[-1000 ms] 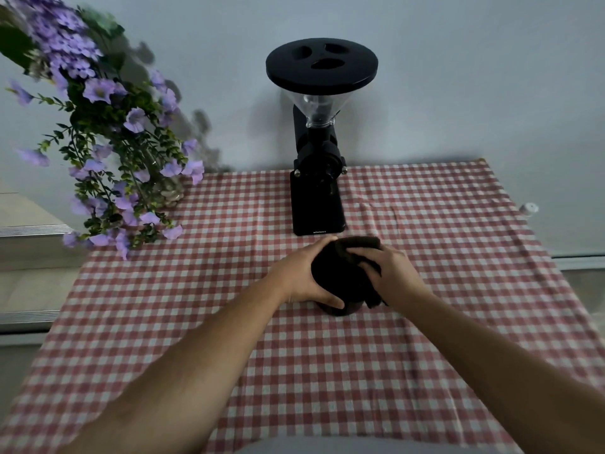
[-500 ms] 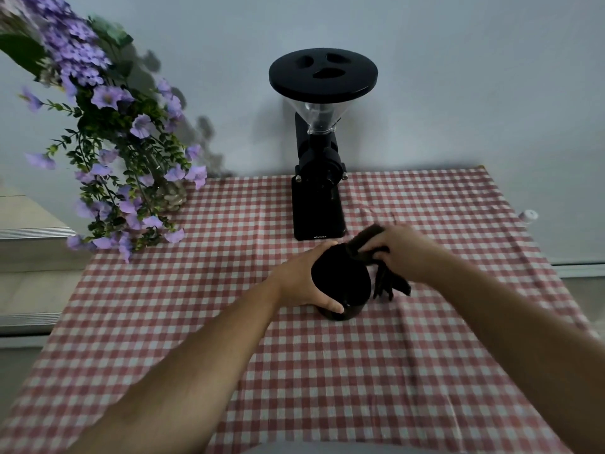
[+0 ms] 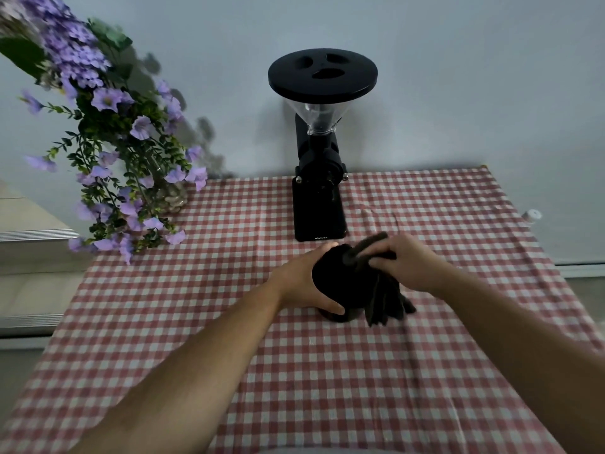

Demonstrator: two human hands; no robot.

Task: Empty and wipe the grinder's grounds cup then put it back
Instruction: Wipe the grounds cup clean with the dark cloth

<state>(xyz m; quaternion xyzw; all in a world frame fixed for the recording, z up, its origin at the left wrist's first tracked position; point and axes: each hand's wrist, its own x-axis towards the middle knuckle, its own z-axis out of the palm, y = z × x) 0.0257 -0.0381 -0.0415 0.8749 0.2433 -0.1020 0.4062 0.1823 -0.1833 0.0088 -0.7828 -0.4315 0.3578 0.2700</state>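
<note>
At far left, a clear glass vase (image 3: 173,199) stands on the red-and-white checked tablecloth (image 3: 294,371); it holds pale pebbles at its base and a drooping bouquet of purple flowers (image 3: 108,132) with green foliage. Its water level cannot be told.

Centre, against the wall: a black coffee grinder (image 3: 319,178) stands upright on the cloth. Its clear conical hopper (image 3: 320,117), capped by a broad black lid (image 3: 322,75), appears empty. The bay at the foot of the grinder is vacant.

In front of the grinder, near its base but apart from it, the black grounds cup (image 3: 340,283) rests on the tablecloth. Its interior is too dark to show any contents.

The left hand (image 3: 302,283) wraps the cup's left side, thumb low on the near wall and fingers curled round the far rim, forearm extended from lower left. The right hand (image 3: 409,263) is clenched on a dark cloth (image 3: 384,303), palm down, at the cup's right rim; one end of the cloth reaches over the cup's mouth and the rest hangs beside the cup's right wall toward the table.

At far right, a small white object (image 3: 532,215) lies just beyond the tablecloth's edge.
</note>
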